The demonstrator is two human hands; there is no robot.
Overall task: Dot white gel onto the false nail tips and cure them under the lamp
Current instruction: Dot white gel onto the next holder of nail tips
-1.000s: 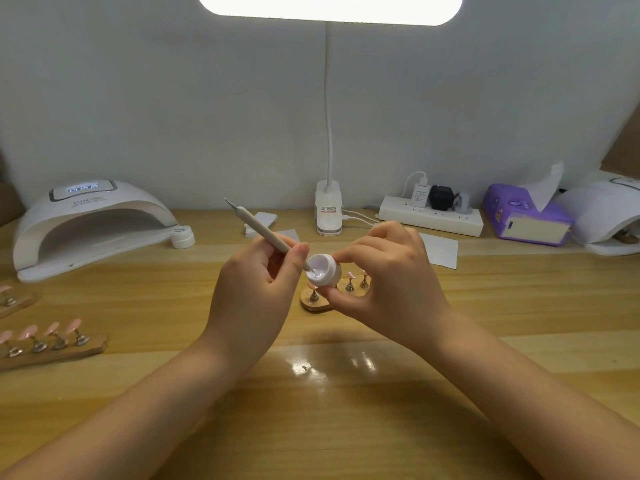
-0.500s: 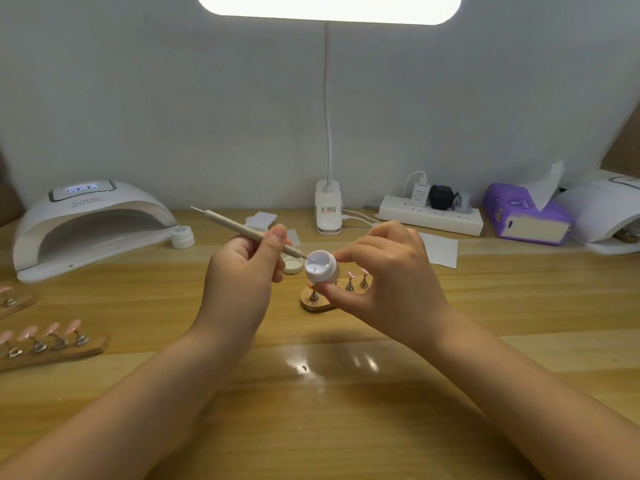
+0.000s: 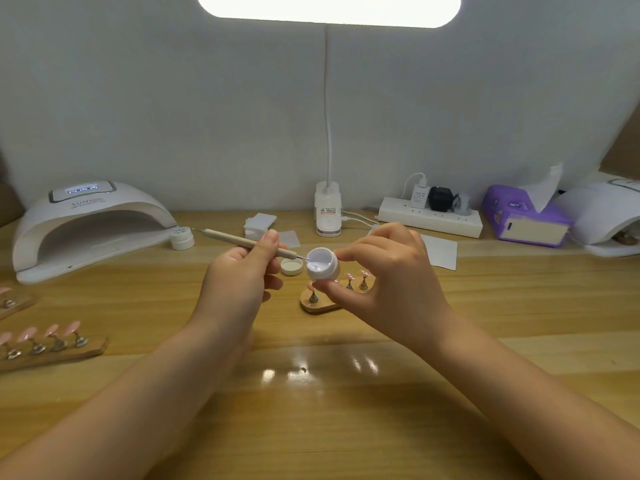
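Both hands work above the table (image 3: 346, 410): left hand (image 3: 239, 282) pinches a dotting tool (image 3: 249, 242) between thumb and fingers, right hand (image 3: 388, 282) grips a small white gel pot (image 3: 322, 265) by its sides, lifted and tilted toward the left. Curing lamp (image 3: 90, 226) sits far left at the back, mouth open toward the person, display lit, well apart from both hands, nearer the left one. Tool's long axis runs upper-left to lower-right, working tip at the pot rim, just at or touching the white gel inside; contact too small to confirm. Nail tip stand (image 3: 318, 301) lies directly below and behind the pot, partly hidden by the right hand, pink nail tips (image 3: 363, 273) upright on pegs. So next move is probably a short drop down-right from pot to tips. Pot lid (image 3: 291, 266) lies open-side up on the table just left of the pot. A second stand (image 3: 52, 351) of pink tips sits front left; a closed jar (image 3: 181, 238) beside the lamp.
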